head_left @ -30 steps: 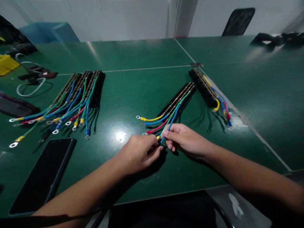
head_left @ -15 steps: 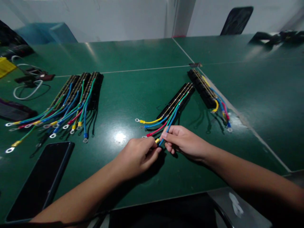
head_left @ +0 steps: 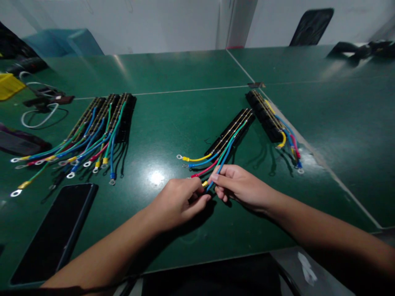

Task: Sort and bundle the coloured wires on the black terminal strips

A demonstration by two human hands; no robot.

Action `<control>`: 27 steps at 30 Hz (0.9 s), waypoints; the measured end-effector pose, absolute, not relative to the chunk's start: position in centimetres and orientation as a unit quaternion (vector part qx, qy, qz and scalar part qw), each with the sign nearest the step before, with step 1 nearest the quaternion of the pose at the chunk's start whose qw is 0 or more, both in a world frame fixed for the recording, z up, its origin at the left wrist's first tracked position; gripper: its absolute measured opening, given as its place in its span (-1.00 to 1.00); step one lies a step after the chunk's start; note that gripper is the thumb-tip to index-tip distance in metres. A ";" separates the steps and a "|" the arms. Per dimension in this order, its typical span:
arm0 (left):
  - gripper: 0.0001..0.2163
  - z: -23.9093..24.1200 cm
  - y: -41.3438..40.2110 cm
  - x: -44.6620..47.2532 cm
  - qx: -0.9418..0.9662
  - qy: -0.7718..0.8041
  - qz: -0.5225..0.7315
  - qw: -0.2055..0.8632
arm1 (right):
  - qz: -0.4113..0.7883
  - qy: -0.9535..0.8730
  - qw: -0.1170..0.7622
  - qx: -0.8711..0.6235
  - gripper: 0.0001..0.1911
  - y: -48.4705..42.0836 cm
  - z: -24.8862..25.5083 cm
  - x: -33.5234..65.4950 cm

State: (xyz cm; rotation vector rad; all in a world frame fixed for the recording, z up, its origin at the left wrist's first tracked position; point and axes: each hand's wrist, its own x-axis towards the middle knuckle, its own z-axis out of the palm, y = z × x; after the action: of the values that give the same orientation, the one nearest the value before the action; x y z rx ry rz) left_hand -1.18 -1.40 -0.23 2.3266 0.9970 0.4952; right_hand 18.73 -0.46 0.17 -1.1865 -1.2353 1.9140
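A black terminal strip point(head_left: 230, 130) with brass-coloured rows lies slanted in front of me, several coloured wires running from it towards my hands. My right hand point(head_left: 242, 186) is closed, its thumb and finger pinching the blue wire point(head_left: 227, 153), close to the green wire point(head_left: 232, 139). My left hand point(head_left: 180, 203) is closed at the wires' near ends, fingertips by a yellow-sleeved ring terminal point(head_left: 205, 183); its ring is hidden by the fingers. Left of them lie a yellow wire point(head_left: 199, 159), another blue wire and a red wire point(head_left: 205, 170), with ring terminals on their ends.
Three wired terminal strips point(head_left: 106, 113) stand side by side at left, wire ends pointing towards me. Another wired strip point(head_left: 264, 117) lies at right. A phone point(head_left: 55, 234) lies near my left forearm. Cables point(head_left: 40, 119) and a yellow box point(head_left: 10, 87) are at far left on the green table point(head_left: 173, 123).
The whole view has shifted slightly. Both hands stay closed at the wires, with hardly any movement; the strips remain in place on the table.
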 end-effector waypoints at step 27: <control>-0.89 -0.2 -1.2 -1.0 0.901 0.336 0.161 0.224 | 0.713 -0.485 0.230 -0.451 -0.78 -0.2 0.5 19.3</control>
State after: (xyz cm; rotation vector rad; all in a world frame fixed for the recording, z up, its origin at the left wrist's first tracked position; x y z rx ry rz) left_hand -0.99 -1.16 -0.24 2.4851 0.9279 0.4432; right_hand 19.26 -0.17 0.52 -1.2408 -1.3360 1.9620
